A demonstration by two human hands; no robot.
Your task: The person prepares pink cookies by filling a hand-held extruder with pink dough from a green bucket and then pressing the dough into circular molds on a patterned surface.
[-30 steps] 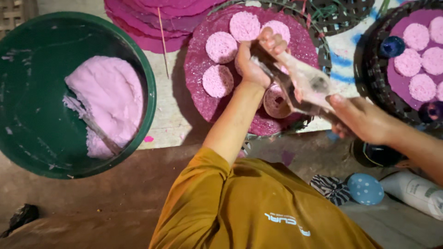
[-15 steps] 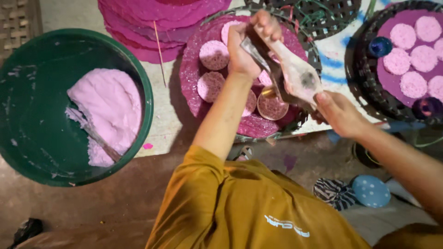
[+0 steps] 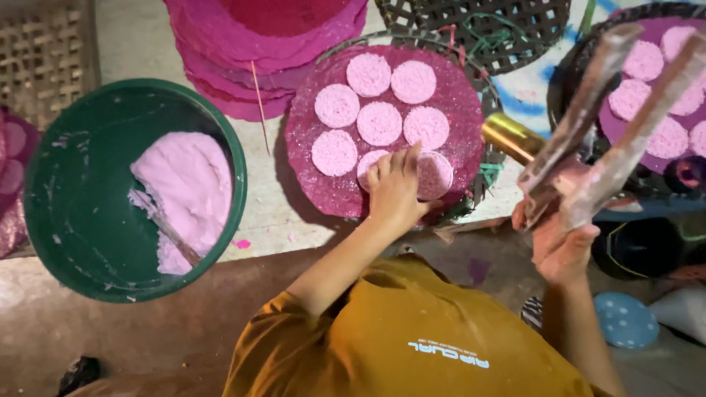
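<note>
My left hand lies flat, fingers together, on the pale pink discs at the near edge of a round magenta glittery mat. Several more such discs lie in rows on the mat. My right hand is raised to the right of the mat. It grips the hinged end of a two-armed wooden press, whose arms spread up and away and are smeared with pink. A mustard-yellow shirt fills the bottom of the view.
A green tub at the left holds a lump of pink dough. Stacked magenta mats with a thin stick lie behind. A second dark tray of discs, a gold tube and dark woven baskets are at the right.
The press was held over the mat with both hands. Now my right hand has carried it off to the right, and my left hand has dropped flat onto the nearest discs.
</note>
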